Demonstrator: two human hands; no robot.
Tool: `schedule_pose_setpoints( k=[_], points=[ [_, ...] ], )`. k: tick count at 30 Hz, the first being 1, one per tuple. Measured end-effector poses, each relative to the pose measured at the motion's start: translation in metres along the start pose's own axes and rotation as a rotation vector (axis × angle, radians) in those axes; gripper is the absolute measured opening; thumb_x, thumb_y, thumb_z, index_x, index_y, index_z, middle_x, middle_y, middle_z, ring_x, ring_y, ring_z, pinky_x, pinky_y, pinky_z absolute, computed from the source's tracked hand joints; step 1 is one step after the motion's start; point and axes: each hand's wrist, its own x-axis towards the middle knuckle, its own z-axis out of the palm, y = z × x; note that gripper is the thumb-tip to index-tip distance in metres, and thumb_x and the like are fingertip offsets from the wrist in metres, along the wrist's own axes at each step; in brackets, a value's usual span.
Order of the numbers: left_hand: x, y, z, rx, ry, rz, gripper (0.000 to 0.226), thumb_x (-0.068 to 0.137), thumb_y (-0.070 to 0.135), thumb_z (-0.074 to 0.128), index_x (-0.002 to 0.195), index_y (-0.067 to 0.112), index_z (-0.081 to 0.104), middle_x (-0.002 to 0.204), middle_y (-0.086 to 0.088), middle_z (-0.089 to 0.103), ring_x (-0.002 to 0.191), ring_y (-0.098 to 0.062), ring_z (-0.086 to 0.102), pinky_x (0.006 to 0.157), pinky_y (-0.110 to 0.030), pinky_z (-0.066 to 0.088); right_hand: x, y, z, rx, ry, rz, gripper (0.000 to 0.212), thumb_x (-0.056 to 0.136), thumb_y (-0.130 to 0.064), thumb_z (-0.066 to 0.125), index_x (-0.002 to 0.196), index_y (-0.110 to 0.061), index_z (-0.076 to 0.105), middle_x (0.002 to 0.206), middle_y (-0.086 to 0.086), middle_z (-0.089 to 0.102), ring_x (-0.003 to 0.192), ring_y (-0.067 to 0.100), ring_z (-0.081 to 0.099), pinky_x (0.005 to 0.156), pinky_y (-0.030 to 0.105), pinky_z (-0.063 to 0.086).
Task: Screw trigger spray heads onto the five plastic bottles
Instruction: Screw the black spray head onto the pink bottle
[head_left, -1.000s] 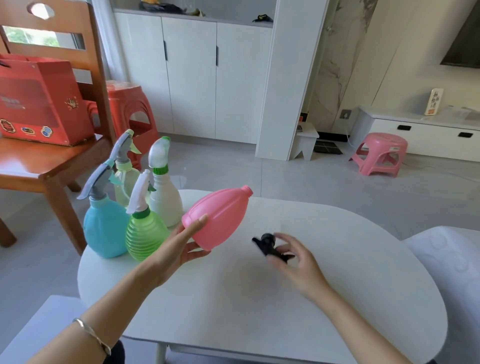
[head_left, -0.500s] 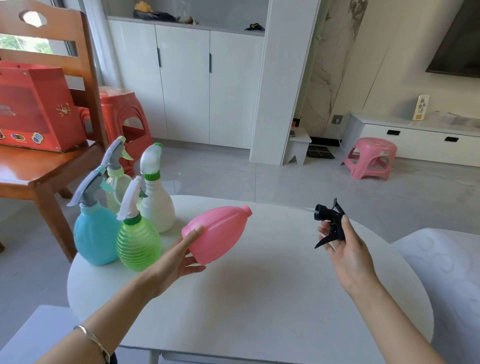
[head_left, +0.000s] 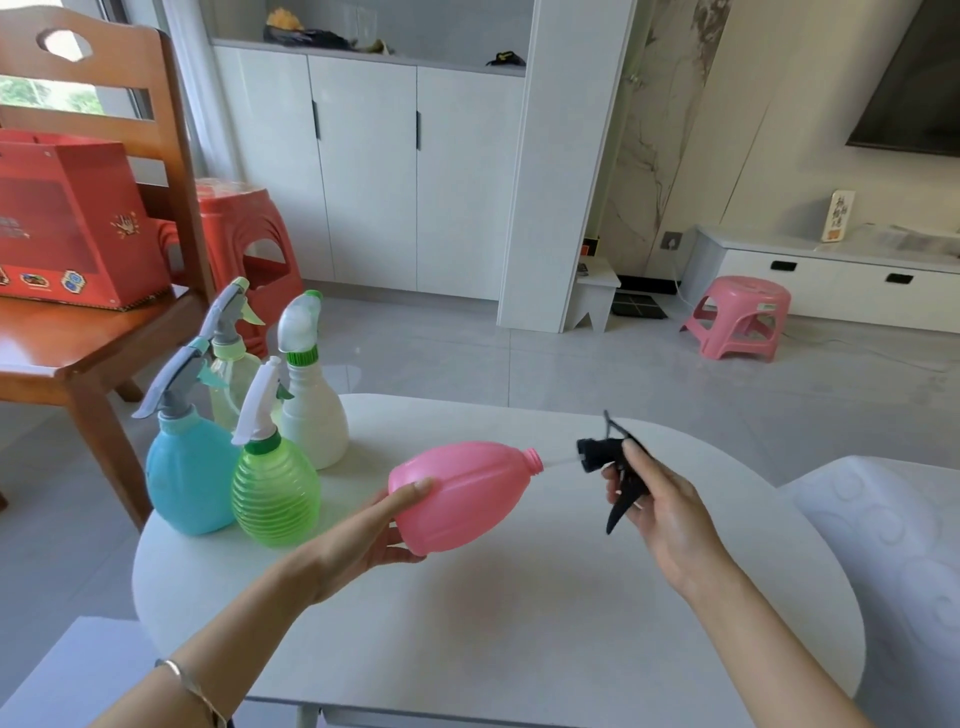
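My left hand (head_left: 363, 540) grips the base of a pink bottle (head_left: 462, 493), held nearly level above the white table (head_left: 519, 649) with its open neck pointing right. My right hand (head_left: 660, 509) holds a black trigger spray head (head_left: 605, 457) just right of that neck. The head's thin clear tube reaches into the bottle's mouth. Several bottles with spray heads on stand at the table's left: a blue one (head_left: 189, 483), a ribbed green one (head_left: 275, 493), a white one (head_left: 314, 421) and a pale clear one (head_left: 234, 379) behind.
A wooden chair (head_left: 78, 358) with a red box (head_left: 67, 223) on its seat stands left of the table. A white cushioned seat (head_left: 893, 551) is at the right. A red stool (head_left: 244, 239) and a pink stool (head_left: 743, 322) stand on the floor beyond.
My right hand picked the black spray head off the table, lifted it, then brought it left to the pink bottle's neck. My left hand tipped the bottle lower, towards level.
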Motion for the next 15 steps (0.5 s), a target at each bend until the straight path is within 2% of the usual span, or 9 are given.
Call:
schedule_pose_setpoints(
  k=[2, 4, 7, 10, 12, 15],
  points=[
    [0.001, -0.002, 0.008, 0.001, -0.036, -0.013, 0.106, 0.047, 0.069, 0.079, 0.135, 0.021, 0.045, 0.114, -0.011, 0.065, 0.08, -0.014, 0.068, 0.075, -0.028, 0.057, -0.006, 0.004, 0.007, -0.045, -0.11, 0.025, 0.024, 0.071, -0.028, 0.071, 0.085, -0.009, 0.075, 0.068, 0.004, 0.065, 0.062, 0.013, 0.058, 0.063, 0.02, 0.052],
    [0.001, -0.002, 0.014, -0.031, -0.047, -0.027, 0.088, 0.058, 0.065, 0.07, 0.131, 0.021, 0.049, 0.103, -0.008, 0.069, 0.077, -0.016, 0.067, 0.074, -0.029, 0.057, -0.009, 0.006, 0.013, -0.066, -0.183, 0.033, 0.027, 0.064, -0.027, 0.076, 0.087, -0.012, 0.076, 0.069, 0.002, 0.064, 0.065, 0.013, 0.059, 0.066, 0.02, 0.053],
    [0.001, 0.001, 0.013, -0.043, -0.09, -0.054, 0.073, 0.067, 0.067, 0.06, 0.122, 0.02, 0.056, 0.09, -0.011, 0.068, 0.075, -0.021, 0.063, 0.072, -0.031, 0.057, -0.009, 0.004, 0.014, -0.116, -0.203, 0.015, 0.036, 0.06, -0.03, 0.078, 0.092, -0.013, 0.076, 0.072, 0.001, 0.066, 0.069, 0.012, 0.062, 0.067, 0.021, 0.053],
    [0.001, 0.0, 0.011, -0.032, -0.101, -0.071, 0.071, 0.072, 0.068, 0.057, 0.123, 0.019, 0.055, 0.085, -0.01, 0.07, 0.074, -0.021, 0.065, 0.069, -0.03, 0.056, -0.008, -0.001, 0.011, -0.213, -0.215, -0.004, 0.041, 0.06, -0.032, 0.077, 0.097, -0.013, 0.075, 0.088, 0.006, 0.073, 0.084, 0.017, 0.068, 0.069, 0.022, 0.054],
    [0.002, -0.002, 0.011, -0.015, -0.089, -0.022, 0.079, 0.064, 0.067, 0.071, 0.127, 0.022, 0.052, 0.095, -0.002, 0.075, 0.085, -0.017, 0.07, 0.075, -0.028, 0.057, -0.008, -0.003, 0.011, -0.197, -0.235, 0.015, 0.041, 0.061, -0.03, 0.077, 0.098, -0.014, 0.075, 0.097, 0.008, 0.075, 0.091, 0.021, 0.071, 0.07, 0.024, 0.056],
    [0.003, -0.001, 0.013, -0.003, -0.085, 0.102, 0.086, 0.055, 0.058, 0.085, 0.127, 0.024, 0.054, 0.122, 0.003, 0.07, 0.115, -0.015, 0.064, 0.09, -0.024, 0.054, -0.009, -0.004, 0.011, -0.16, -0.23, 0.02, 0.038, 0.059, -0.031, 0.078, 0.095, -0.019, 0.077, 0.083, 0.004, 0.075, 0.082, 0.02, 0.073, 0.071, 0.022, 0.056]
  ],
)
